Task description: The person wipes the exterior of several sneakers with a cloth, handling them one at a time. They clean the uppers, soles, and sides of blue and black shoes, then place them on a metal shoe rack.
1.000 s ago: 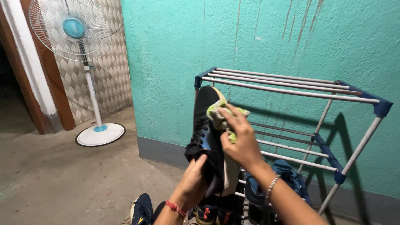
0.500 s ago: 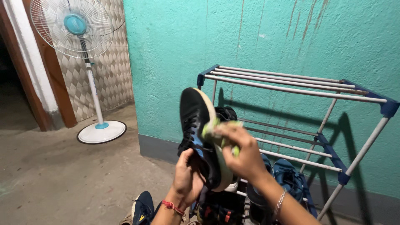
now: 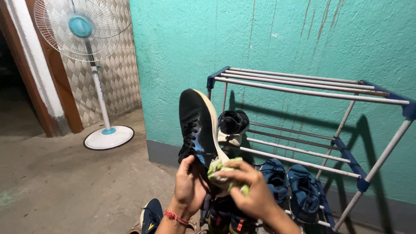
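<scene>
Head view: the left hand [image 3: 187, 184] is gripping the black shoe [image 3: 197, 128] at its heel end, toe pointing up above the grip. The right hand [image 3: 251, 190], closed on a green cloth [image 3: 222, 167], is pressing it against the pale sole edge near the heel. Above the cloth, the rest of the sole edge looks still to be wiped. Behind the grip, other shoes are sitting on the rack [image 3: 346, 151].

Shoe [image 3: 197, 125] held toe-up in front of rack [image 3: 312, 93], left hand [image 3: 188, 184] under it, right hand [image 3: 251, 190] with cloth [image 3: 221, 167] at its sole. Rack against wall [image 3: 281, 34]; second shoe [image 3: 232, 125] on middle rail, pair [image 3: 290, 184] lower, probably bottom shelf. Fan [image 3: 80, 30] stands far left on floor [image 3: 65, 182].
</scene>
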